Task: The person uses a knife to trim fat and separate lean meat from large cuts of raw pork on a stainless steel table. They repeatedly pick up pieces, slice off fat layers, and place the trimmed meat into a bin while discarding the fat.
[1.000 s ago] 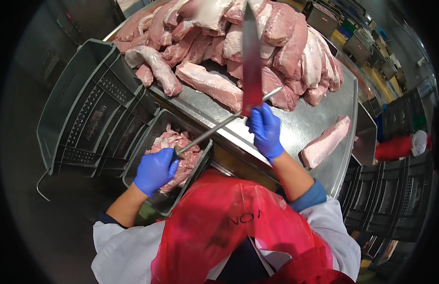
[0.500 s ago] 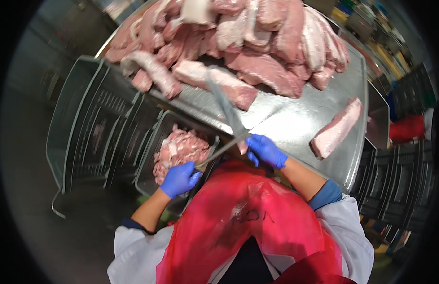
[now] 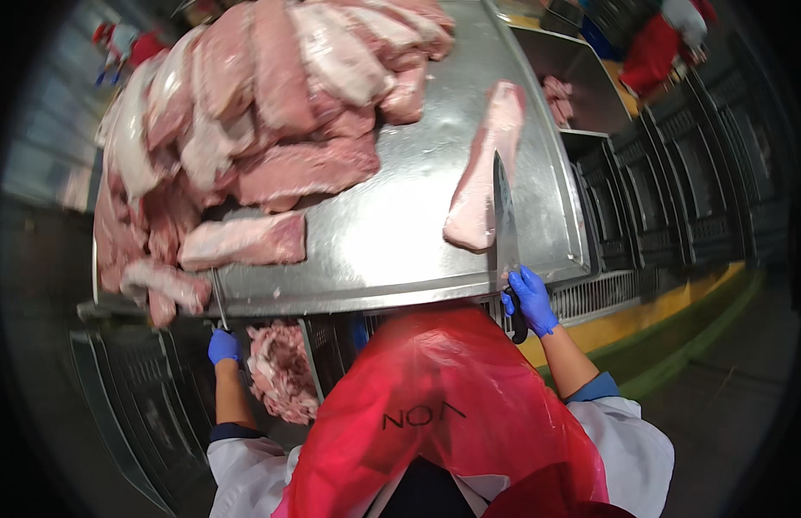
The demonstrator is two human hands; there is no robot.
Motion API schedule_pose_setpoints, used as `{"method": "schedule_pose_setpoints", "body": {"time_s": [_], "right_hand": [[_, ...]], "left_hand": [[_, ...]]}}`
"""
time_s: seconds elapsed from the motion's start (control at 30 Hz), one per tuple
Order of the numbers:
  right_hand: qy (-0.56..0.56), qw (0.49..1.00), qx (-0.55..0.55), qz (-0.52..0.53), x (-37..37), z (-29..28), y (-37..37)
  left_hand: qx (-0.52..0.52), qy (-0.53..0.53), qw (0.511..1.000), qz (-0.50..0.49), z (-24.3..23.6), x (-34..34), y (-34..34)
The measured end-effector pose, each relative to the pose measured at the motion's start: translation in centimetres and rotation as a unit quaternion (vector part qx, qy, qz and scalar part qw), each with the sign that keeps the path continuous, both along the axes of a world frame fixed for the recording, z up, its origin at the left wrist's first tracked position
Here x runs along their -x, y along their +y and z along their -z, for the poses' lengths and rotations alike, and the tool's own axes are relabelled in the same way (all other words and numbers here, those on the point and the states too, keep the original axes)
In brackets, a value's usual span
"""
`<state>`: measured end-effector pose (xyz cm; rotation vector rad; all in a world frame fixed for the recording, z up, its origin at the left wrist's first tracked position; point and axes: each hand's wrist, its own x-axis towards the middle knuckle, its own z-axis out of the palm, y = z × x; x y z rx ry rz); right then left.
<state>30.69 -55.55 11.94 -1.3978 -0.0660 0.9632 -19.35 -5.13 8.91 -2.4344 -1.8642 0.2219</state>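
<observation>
My right hand (image 3: 532,300), in a blue glove, is closed round the black handle of a large knife (image 3: 505,226). The blade points away from me, over the table's near edge and beside a long pale-pink piece of meat (image 3: 482,177). At the far left my left hand (image 3: 223,346), gloved in blue too, grips a thin honing steel (image 3: 218,293). The rod points up over the table's edge, close to another meat piece (image 3: 243,242). Behind that piece lies a large heap of meat (image 3: 271,95).
The metal table (image 3: 409,207) has a raised rim. Below it on the left, a bin holds meat trimmings (image 3: 284,371). Dark stacked crates (image 3: 124,388) flank the left, with more crates (image 3: 651,190) on the right. People in red aprons (image 3: 655,56) stand in the background.
The knife and steel, crossed before, are now far apart: left hand out to the left, right hand to the right. The view has turned, so the heap sits further left.
</observation>
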Motion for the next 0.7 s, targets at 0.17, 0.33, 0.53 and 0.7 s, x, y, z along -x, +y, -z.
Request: {"method": "schedule_pose_setpoints", "body": {"time_s": [0.17,0.33,0.53,0.7], "right_hand": [[-0.024,0.986,-0.007,0.163,-3.7,3.3,-6.4],[-0.016,0.964,0.019,0.263,-8.9,4.4,-10.2],[0.039,0.931,0.114,0.345,-11.9,3.8,-16.4],[0.1,0.905,0.113,0.399,-13.1,5.1,-20.0]], "left_hand": [[-0.042,-0.186,0.925,0.329,-3.5,-34.7,-7.8],[0.036,-0.205,0.871,0.445,-1.3,-66.7,-27.7],[0.105,-0.013,0.94,0.324,-0.9,-78.3,-28.3],[0.32,-0.221,0.834,0.392,1.8,-77.8,-14.7]]}}
